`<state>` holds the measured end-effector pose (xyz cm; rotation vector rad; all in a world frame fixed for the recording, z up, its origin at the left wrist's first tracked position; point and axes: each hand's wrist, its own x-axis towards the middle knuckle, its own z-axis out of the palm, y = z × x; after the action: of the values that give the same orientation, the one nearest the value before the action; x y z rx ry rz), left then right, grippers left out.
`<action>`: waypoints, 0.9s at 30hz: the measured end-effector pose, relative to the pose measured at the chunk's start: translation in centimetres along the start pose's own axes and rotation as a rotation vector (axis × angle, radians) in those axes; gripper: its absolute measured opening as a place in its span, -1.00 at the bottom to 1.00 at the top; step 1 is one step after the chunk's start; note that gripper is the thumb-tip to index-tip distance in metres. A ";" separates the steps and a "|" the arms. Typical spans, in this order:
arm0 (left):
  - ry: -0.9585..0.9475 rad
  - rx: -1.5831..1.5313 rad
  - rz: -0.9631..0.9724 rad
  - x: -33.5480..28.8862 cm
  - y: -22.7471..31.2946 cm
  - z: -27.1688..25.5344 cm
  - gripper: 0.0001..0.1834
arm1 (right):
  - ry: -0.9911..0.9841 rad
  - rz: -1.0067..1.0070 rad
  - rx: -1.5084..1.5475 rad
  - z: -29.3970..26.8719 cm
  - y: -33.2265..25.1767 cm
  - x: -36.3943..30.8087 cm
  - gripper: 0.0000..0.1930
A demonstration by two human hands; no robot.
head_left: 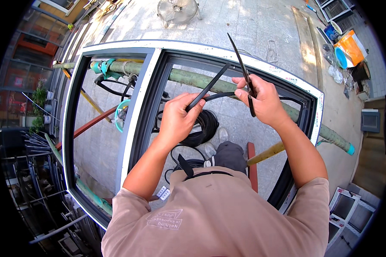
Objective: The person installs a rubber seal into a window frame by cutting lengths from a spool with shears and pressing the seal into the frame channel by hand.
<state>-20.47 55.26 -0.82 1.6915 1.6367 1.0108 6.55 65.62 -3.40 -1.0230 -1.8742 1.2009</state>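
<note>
My left hand [178,116] pinches a black rubber sealing strip [213,81], whose flat end sticks up and to the right past my fingers. More of the strip runs from that hand toward my right hand [266,100]. The right fingers are closed around dark scissors [240,58], seen nearly edge-on, with their long pointed blades directed up and away. Both hands are above the far part of a large window frame [157,64], grey and black with white film on its faces. Inside its right opening, a coil of black strip [208,128] lies on the ground.
Green poles [186,79] and a yellow pole [268,153] pass beneath the frame. A teal basin [121,115] shows through the left opening. Beyond the frame stands a fan [177,10]. An orange bag [351,48] lies at the far right; metal profiles [34,171] crowd the left.
</note>
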 end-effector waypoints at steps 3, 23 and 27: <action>0.016 -0.002 -0.011 -0.4 -0.1 0.2 -0.77 | -0.098 0.033 -0.156 0.0 -2.6 -0.2 -0.71; 0.010 0.304 -0.466 -13.1 -17.6 4.6 -0.65 | -0.304 0.284 -0.031 0.2 -3.2 -0.2 -0.81; 0.119 0.467 -0.558 -15.4 -19.3 5.8 -0.35 | -0.319 0.246 0.021 -0.1 -2.9 -0.4 -0.82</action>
<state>-25.93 42.25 -21.89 1.3114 2.3791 0.4826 6.12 64.56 -0.75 -1.1287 -2.0106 1.6035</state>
